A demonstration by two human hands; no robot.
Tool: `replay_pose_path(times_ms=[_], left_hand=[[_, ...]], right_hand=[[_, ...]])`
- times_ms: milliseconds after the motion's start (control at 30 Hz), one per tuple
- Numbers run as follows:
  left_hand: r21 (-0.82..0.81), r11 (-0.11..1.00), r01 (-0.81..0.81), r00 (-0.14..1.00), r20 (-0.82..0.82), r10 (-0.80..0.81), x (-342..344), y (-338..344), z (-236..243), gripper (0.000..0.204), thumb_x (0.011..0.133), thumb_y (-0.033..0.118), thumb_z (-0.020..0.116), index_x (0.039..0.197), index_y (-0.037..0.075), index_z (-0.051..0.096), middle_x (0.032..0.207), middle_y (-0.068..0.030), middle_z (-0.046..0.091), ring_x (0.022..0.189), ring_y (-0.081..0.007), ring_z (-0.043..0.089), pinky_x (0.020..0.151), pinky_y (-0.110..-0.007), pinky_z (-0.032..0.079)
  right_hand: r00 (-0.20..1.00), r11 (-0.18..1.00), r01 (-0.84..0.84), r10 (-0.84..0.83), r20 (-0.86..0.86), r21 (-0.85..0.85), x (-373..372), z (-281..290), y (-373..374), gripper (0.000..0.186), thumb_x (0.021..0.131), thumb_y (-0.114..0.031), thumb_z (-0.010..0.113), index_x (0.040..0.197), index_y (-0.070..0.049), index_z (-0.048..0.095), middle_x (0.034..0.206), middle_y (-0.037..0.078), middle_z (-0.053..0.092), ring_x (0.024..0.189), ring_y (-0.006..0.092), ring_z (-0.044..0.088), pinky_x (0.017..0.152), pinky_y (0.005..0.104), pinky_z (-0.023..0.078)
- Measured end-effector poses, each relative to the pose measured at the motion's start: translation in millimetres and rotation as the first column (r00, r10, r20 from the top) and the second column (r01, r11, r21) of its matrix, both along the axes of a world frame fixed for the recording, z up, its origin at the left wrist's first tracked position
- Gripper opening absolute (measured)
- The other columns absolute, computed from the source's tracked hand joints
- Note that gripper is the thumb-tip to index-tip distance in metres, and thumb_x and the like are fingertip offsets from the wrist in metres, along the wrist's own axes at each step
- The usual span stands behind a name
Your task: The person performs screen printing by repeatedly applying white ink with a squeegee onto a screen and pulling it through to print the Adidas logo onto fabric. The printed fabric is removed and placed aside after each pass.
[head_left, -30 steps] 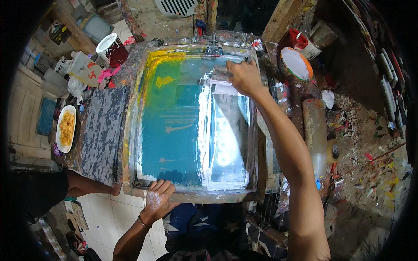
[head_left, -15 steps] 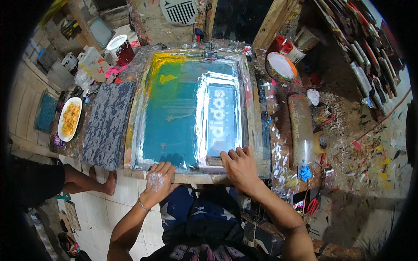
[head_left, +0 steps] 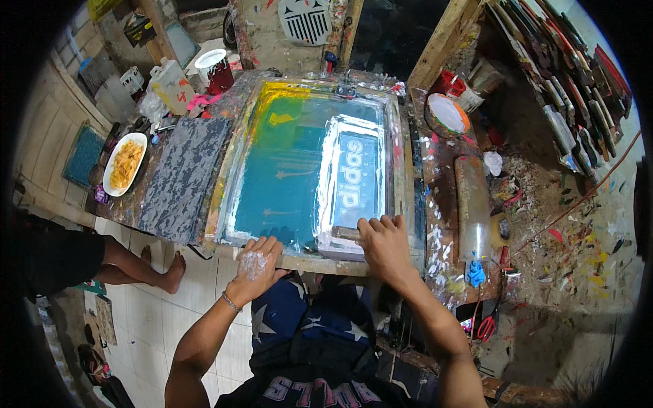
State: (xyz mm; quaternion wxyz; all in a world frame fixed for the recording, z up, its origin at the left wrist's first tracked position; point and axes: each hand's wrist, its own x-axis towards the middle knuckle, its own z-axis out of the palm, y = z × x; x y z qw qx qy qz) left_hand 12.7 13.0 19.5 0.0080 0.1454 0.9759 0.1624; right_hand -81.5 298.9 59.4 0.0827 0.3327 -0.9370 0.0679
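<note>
A screen-printing screen [head_left: 269,183] with teal mesh, yellow staining at the upper left and white lettering on its right part lies clamped on the bench, white ink smeared round the lettering. My left hand [head_left: 259,266], spotted with white, curls its fingers over the near edge of the wooden frame [head_left: 303,262]. My right hand [head_left: 384,246] grips a squeegee [head_left: 345,232] at the lower end of the lettered area, just inside that frame.
Left are a camouflage-patterned board [head_left: 182,173], a plate of food [head_left: 124,163], a white-topped tub [head_left: 215,75] and another person's bare leg [head_left: 136,262]. Right are an orange-rimmed ink tub [head_left: 445,112], a long cylinder [head_left: 471,204] and a rack of squeegees [head_left: 571,81].
My right hand has come down from the screen's far right corner to its near edge with the squeegee, uncovering the lettering. My left hand stays on the frame. The view has shifted slightly.
</note>
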Motion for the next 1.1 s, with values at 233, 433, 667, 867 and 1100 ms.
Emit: replay_pose_path(times_ms=[233, 433, 667, 867, 1100], left_hand=[[0.018, 1.000, 0.001, 0.999, 0.043, -0.001, -2, -2, 1, 0.049, 0.070, 0.025, 0.087, 0.106, 0.002, 0.063, 0.102, -0.0124, 0.056, 0.100, -0.0312, 0.056, 0.086, -0.042, 0.043], [0.040, 0.999, 0.020, 0.999, 0.026, -0.021, -1, -3, 2, 0.049, 0.070, 0.023, 0.086, 0.108, 0.001, 0.063, 0.104, -0.0134, 0.057, 0.101, -0.0316, 0.056, 0.087, -0.043, 0.043], [0.088, 0.996, 0.006, 0.996, 0.091, -0.015, -3, -5, 1, 0.050, 0.067, 0.020, 0.088, 0.105, 0.000, 0.063, 0.103, -0.0143, 0.056, 0.101, -0.0333, 0.055, 0.086, -0.042, 0.042], [0.123, 0.992, 0.012, 0.998, 0.063, -0.020, -2, -7, -3, 0.049, 0.063, 0.019, 0.090, 0.098, 0.002, 0.061, 0.100, -0.0138, 0.056, 0.099, -0.0331, 0.055, 0.085, -0.043, 0.042], [0.148, 0.989, 0.021, 0.997, 0.076, -0.032, -1, -11, -8, 0.049, 0.061, 0.021, 0.092, 0.096, 0.004, 0.061, 0.096, -0.0122, 0.056, 0.096, -0.0321, 0.056, 0.084, -0.043, 0.043]], right_hand=[[0.998, 0.995, -0.064, 0.064, -0.003, -0.074, 22, 3, -8, 0.017, 0.081, -0.010, 0.063, 0.098, -0.007, 0.061, 0.083, 0.009, 0.064, 0.086, 0.0284, 0.062, 0.080, 0.0443, 0.042], [0.991, 0.987, -0.077, 0.060, -0.123, -0.142, 0, -27, -38, 0.015, 0.081, -0.009, 0.062, 0.095, -0.005, 0.059, 0.083, 0.013, 0.061, 0.086, 0.0301, 0.061, 0.077, 0.0427, 0.043], [0.953, 0.983, 0.141, -0.167, -0.252, -0.117, -147, -51, -71, 0.013, 0.085, -0.006, 0.061, 0.098, -0.005, 0.062, 0.086, 0.019, 0.068, 0.089, 0.0336, 0.065, 0.084, 0.0444, 0.045], [0.968, 0.968, 0.245, -0.242, -0.061, 0.049, -225, -18, -55, 0.025, 0.084, -0.016, 0.071, 0.105, -0.006, 0.064, 0.084, 0.018, 0.073, 0.089, 0.0353, 0.071, 0.085, 0.0529, 0.045], [0.990, 0.990, 0.137, -0.137, -0.009, 0.024, -305, 12, -32, 0.037, 0.082, -0.030, 0.078, 0.111, -0.009, 0.066, 0.089, 0.015, 0.073, 0.091, 0.0377, 0.070, 0.085, 0.0534, 0.039]])
